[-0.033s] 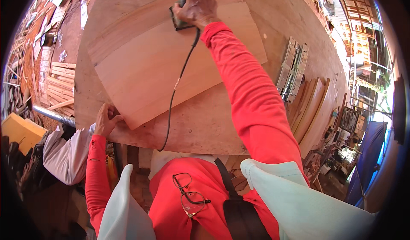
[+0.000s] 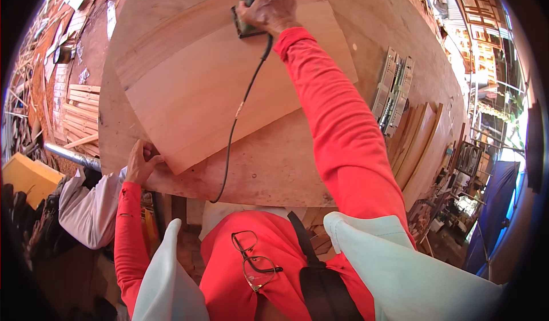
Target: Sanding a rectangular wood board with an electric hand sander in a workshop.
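Right hand (image 2: 270, 8): closed around the top of the corded sander (image 2: 247, 31).
Sander position: on the wooden panel (image 2: 229, 86), near its far edge.
Cord (image 2: 233, 128): runs from the sander across the panel to the near edge of the counter (image 2: 274, 181).
Panel: lies flat on the counter, at an angle.
Left hand (image 2: 141, 161): beside the panel's near corner, fingers bent; grip cannot be determined.
Metal rails (image 2: 391, 91): right of the panel, apart from it.
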Demonstrator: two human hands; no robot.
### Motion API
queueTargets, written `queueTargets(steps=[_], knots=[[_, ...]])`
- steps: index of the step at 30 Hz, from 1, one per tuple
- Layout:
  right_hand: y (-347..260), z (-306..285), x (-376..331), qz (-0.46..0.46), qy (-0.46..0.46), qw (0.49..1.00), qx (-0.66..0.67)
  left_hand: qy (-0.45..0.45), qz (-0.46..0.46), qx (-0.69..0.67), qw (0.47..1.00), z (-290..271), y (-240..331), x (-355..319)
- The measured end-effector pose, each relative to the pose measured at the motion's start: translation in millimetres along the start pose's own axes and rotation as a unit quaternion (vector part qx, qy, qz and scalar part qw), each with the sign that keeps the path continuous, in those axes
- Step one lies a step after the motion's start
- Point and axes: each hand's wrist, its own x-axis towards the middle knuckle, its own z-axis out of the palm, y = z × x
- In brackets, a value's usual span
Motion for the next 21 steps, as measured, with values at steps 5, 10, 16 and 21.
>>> queueTargets(steps=[5,10,16,21], knots=[[76.0,-29.1,20.8,0.026,-0.051,0.998,-0.008,-0.020,-0.042,-0.005,0.999,-5.5,16.9,1.3],[153.4,-42.1,16.8,-0.056,0.068,0.981,0.171,-0.023,-0.059,-0.016,0.998,-7.8,21.9,1.2],[200.2,-37.7,46.5,0.115,0.008,0.989,-0.092,-0.017,-0.060,0.003,0.998,-5.7,16.2,-4.5],[175.8,-28.2,50.5,0.101,-0.012,0.994,-0.043,-0.019,-0.047,0.008,0.999,-3.7,14.0,-0.6]])
